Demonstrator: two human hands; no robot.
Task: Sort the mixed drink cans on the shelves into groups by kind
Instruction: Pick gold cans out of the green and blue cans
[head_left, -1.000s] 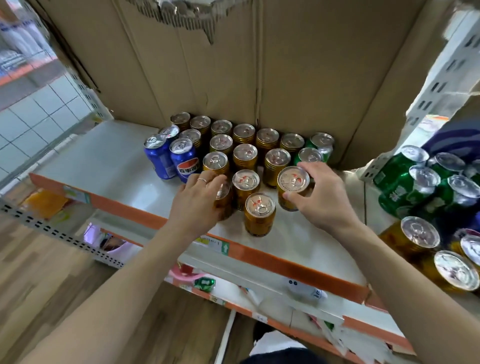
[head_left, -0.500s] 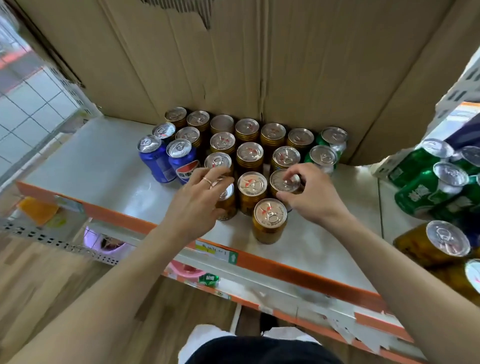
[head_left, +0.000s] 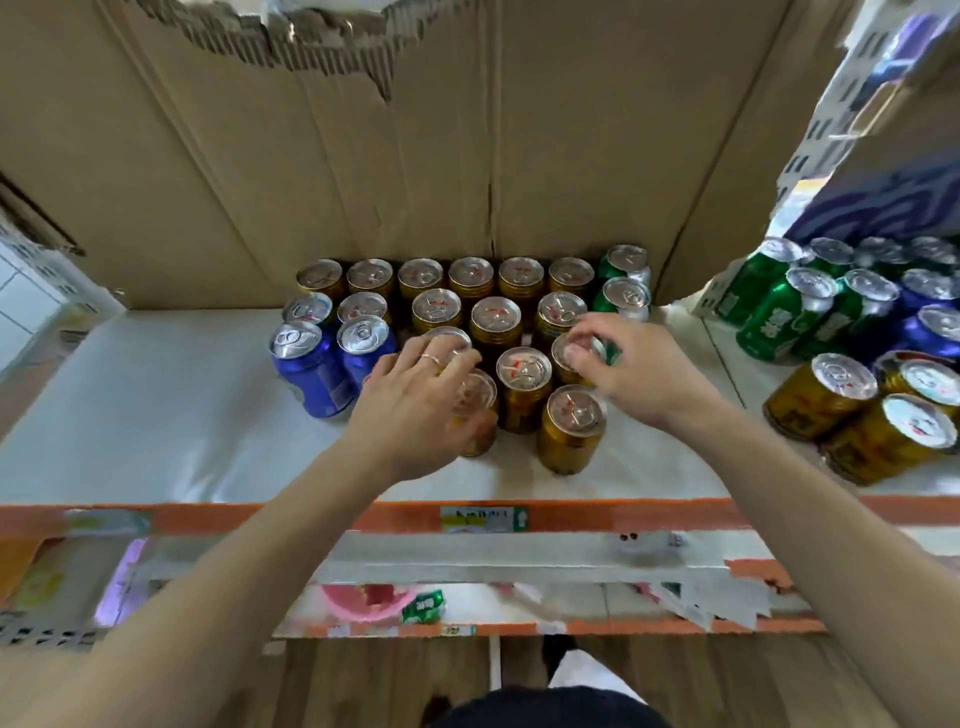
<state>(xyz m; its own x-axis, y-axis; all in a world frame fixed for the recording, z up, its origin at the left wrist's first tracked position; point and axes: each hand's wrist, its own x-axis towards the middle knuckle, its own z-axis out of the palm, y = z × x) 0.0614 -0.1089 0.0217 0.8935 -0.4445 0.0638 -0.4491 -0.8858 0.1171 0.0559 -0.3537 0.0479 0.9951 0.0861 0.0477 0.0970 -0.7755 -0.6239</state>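
Observation:
Several gold cans (head_left: 522, 387) stand in rows on the white shelf (head_left: 156, 415) against a cardboard backing. Two blue cans (head_left: 306, 369) stand at the group's left, and two green cans (head_left: 626, 293) at its back right. My left hand (head_left: 415, 400) grips a gold can (head_left: 478, 410) in the front row from the side. My right hand (head_left: 639, 374) pinches the rim of another gold can (head_left: 571, 356) in the row behind the front gold can (head_left: 569, 428). A sliver of green shows under its fingers.
The neighbouring bay on the right holds green cans (head_left: 769, 312), blue cans (head_left: 930, 332) and gold cans (head_left: 821, 395). The shelf's orange front edge (head_left: 623, 512) runs below my arms. A lower shelf (head_left: 415, 603) holds small items. Bare shelf lies left of the blue cans.
My right hand has moved its gold can back and set it down among the rows. My left hand has stayed on its gold can. The view has shifted right.

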